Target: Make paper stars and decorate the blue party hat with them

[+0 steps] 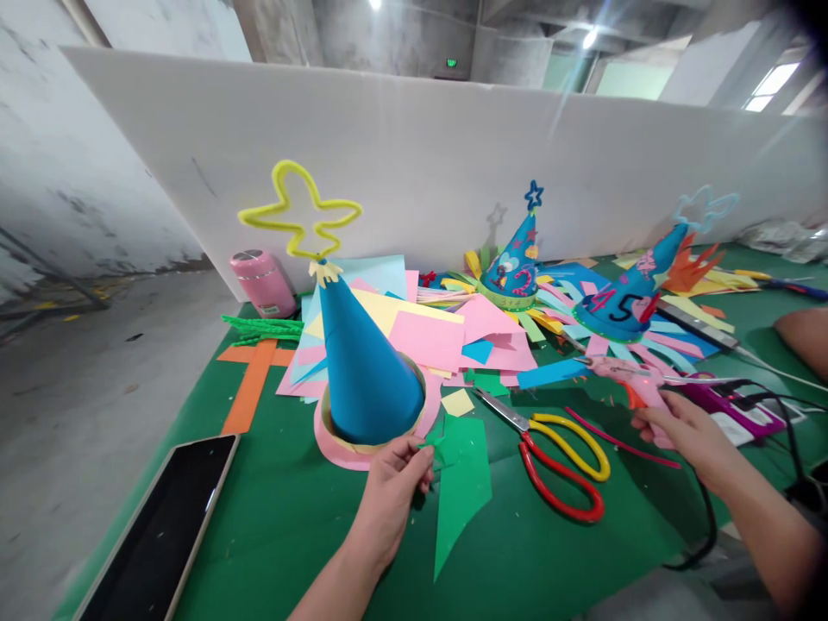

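Observation:
My left hand [393, 483] pinches a small green paper star [435, 446] just in front of a blue paper cone hat [362, 362]. The hat has a pink brim and a yellow pipe-cleaner star [298, 211] on top. My right hand [682, 427] is wrapped round the handle of a pink glue gun [624, 373], whose nozzle points left over the green table [291, 526]. Between my hands lie scissors [556, 448] with red and yellow handles, and a sheet of green paper [462, 483].
Two finished blue cone hats [517, 263] [630, 293] stand at the back on a pile of coloured paper. A pink bottle [262, 283] stands far left. A dark tablet [161, 526] lies at the near left corner. Cables run at the right. A white board walls the back.

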Demonstrator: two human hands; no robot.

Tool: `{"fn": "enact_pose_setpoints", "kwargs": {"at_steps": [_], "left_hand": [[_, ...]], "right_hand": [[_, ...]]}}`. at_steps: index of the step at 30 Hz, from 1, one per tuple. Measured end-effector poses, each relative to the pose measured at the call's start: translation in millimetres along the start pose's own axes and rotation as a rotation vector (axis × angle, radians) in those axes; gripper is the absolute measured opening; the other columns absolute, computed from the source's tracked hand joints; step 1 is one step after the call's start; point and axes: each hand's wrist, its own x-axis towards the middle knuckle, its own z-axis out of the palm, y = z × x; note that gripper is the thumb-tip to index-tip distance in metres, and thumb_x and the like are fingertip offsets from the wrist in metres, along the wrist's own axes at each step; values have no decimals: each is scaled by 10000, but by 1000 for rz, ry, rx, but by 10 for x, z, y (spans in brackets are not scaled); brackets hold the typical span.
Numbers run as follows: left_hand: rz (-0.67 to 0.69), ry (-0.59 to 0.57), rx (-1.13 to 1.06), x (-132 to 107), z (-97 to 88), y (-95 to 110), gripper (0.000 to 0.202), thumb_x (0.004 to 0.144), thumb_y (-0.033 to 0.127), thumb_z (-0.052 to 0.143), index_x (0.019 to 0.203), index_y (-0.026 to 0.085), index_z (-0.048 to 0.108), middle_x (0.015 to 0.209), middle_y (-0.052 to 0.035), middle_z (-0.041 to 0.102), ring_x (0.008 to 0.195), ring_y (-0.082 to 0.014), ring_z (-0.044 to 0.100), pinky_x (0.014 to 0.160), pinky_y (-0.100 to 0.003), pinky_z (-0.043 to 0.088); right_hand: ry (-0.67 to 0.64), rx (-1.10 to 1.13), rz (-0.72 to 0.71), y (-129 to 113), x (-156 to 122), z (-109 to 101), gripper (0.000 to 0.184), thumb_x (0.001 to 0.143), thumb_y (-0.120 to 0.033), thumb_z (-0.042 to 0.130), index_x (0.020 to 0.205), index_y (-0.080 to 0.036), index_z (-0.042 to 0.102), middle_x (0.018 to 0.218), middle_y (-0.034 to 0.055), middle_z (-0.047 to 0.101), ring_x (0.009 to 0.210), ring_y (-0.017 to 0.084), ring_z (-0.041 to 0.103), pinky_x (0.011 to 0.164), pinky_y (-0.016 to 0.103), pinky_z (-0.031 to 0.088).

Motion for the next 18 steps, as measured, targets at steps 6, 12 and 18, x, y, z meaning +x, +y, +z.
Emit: {"fn": "enact_pose_setpoints", "kwargs": {"at_steps": [6,12,18], "left_hand": [[51,5,46,-30,25,-17,179,612,294,687,632,150,582,444,44,517,432,-78,431,442,-190,314],[99,29,55,-64,48,-1,165,618,286,679,652,154,586,435,44,525,429,-83,433,449,-199,322],[49,42,-89,-78,62,83,151,607,253,683,624,157,567,449,42,518,458,-82,440,451,-192,330]], "right_hand": [[-79,299,230,-215,-57,14,118,700,-223,617,601,-165,647,596,59,600,472,107,559,419,212,414],[-176,541,211,-234,-96,33,31,706,-221,640,721,-194,633,718,67,597,545,132,572,469,238,465],[-56,297,-172,-441,-137,147,150,679,-299,648,734,-229,526,716,32,544,579,155,570,543,283,485]]}}
